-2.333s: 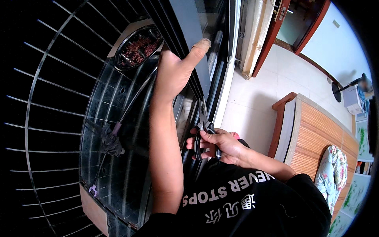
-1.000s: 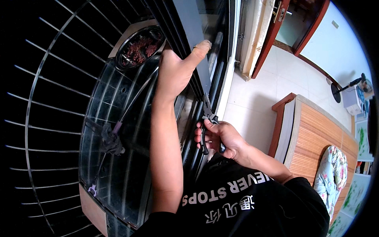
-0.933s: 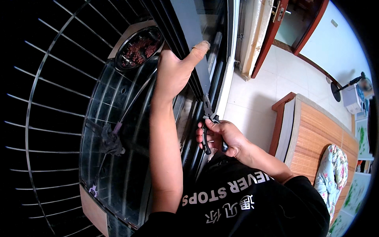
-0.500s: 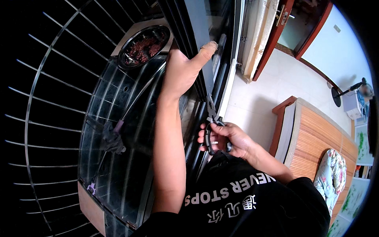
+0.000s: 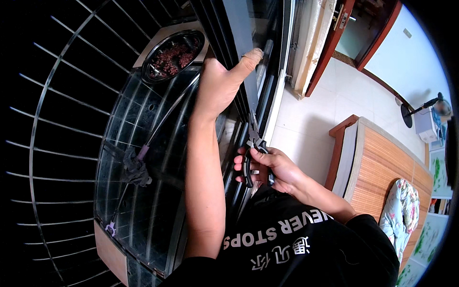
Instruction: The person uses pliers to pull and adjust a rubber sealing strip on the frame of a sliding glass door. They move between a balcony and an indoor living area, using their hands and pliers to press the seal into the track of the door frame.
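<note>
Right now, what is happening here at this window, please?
A person in a black shirt is working at a dark window frame. The left hand presses against the frame, thumb stretched up along it. The right hand grips a pair of pliers by the handles, tip pointing up at the frame's edge. Beyond the glass sit a metal bowl of dark reddish bits and curved white bars.

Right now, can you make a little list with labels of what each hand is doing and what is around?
Left hand: pressed flat against the dark window frame, thumb pointing up.
Right hand: gripping pliers by the handles, tips pointing up along the frame.
Outside the window: metal bowl of reddish-brown bits, curved metal bars.
To the right: pale tiled floor, wooden bed with a woven mat.
</note>
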Demonstrator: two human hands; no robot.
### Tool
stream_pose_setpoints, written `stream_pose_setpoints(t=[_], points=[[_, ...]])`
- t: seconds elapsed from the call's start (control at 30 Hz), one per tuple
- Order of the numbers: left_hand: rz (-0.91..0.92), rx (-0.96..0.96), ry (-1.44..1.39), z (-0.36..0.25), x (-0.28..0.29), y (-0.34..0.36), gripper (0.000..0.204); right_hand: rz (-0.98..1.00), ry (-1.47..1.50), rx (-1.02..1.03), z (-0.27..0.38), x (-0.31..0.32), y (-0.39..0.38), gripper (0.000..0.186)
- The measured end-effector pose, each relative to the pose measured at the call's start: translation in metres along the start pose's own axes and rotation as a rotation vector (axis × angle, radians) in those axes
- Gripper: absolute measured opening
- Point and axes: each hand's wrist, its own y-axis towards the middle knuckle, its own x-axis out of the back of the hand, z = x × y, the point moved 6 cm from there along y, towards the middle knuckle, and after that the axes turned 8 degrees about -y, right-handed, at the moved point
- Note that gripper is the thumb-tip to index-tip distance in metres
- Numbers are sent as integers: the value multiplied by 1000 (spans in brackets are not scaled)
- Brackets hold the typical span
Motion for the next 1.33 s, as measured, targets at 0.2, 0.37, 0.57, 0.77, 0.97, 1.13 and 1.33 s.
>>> stream_pose_setpoints(t=[0.2,0.37,0.57,0.77,0.97,1.13,1.33], points=[[-9,-27,-24,-1,0,0,25,-30,12,19,-5,3,6,27],[-5,-1,28,1,1,-1,24,-126,-62,53,-10,10,11,24],[-1,-32,61,-3,3,1,24,-126,-105,33,-7,21,9,22],[13,2,53,-1,3,0,23,-19,-69,-54,3,31,4,22],[-2,74,39,-1,-3,0,24,266,-179,-154,-22,13,-31,32],[-103,109,11,-3,-2,-3,16,274,-39,-166,-36,22,-40,38],[-165,68,79,-2,-5,-2,33,259,-153,-67,-38,30,-37,38]])
